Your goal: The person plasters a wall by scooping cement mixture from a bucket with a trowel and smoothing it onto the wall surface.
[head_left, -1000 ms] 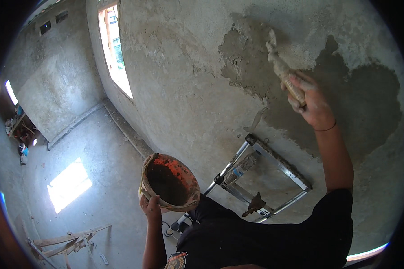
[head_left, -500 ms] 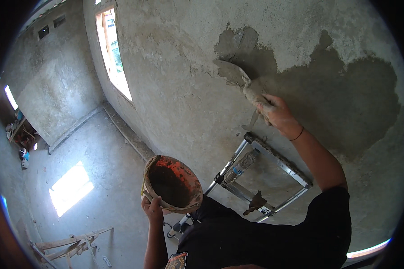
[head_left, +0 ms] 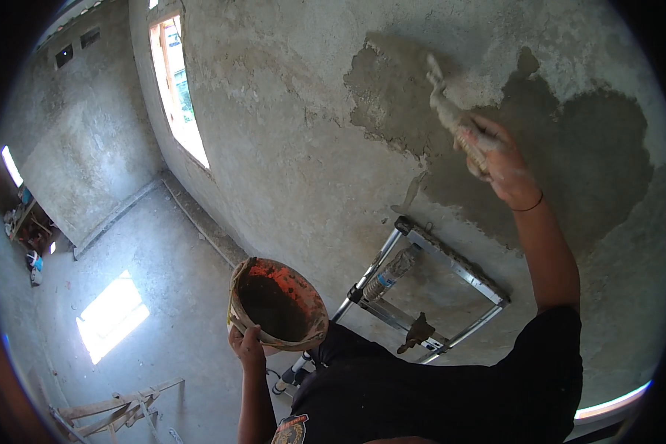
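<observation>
My right hand (head_left: 502, 164) is closed round the mortar-crusted handle of a trowel (head_left: 455, 122), held up against the wall (head_left: 274, 111). The trowel's blade is blurred and hard to make out against a dark patch of wet mortar (head_left: 570, 155) that spreads over the rough grey surface. Low in front of my body, my left hand (head_left: 249, 346) grips the rim of a bucket (head_left: 314, 325). The bucket is tilted, orange inside and smeared, with grey-brown mortar (head_left: 272, 305) in it.
An aluminium ladder (head_left: 462, 266) stands against the wall before me, a plastic bottle (head_left: 392, 274) and a dirty rag-like piece (head_left: 418, 333) on it. Left is a narrow window opening (head_left: 174, 89). Far below, a wooden trestle (head_left: 118, 407) stands on the concrete floor (head_left: 185, 303).
My right hand has swept the trowel up and to the right, and the wet patch now reaches over more of the wall at its upper left. The bucket stays in my left hand.
</observation>
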Tool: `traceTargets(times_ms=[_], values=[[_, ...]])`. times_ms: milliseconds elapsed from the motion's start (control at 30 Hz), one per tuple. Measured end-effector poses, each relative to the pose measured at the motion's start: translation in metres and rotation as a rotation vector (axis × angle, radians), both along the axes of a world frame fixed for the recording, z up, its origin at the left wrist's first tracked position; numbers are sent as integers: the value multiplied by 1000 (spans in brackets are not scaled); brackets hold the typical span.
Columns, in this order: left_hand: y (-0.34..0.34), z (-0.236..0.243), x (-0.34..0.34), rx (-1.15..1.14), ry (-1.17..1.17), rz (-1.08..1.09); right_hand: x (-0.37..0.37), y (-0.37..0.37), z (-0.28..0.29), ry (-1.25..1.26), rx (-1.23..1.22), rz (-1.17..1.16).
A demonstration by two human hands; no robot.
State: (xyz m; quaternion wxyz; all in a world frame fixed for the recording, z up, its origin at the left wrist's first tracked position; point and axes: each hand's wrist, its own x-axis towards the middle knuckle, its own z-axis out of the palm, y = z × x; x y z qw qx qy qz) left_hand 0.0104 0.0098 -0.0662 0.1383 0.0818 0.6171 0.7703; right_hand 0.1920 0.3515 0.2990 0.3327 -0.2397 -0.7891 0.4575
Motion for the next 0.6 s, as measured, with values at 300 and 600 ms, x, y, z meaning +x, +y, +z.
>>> traceTargets(times_ms=[300,600], values=[[1,-8,-1,20,-22,-31,-2,15,-24,-124,-308,-27],[3,-1,2,11,-39,6,6,1,25,25,30,-58]])
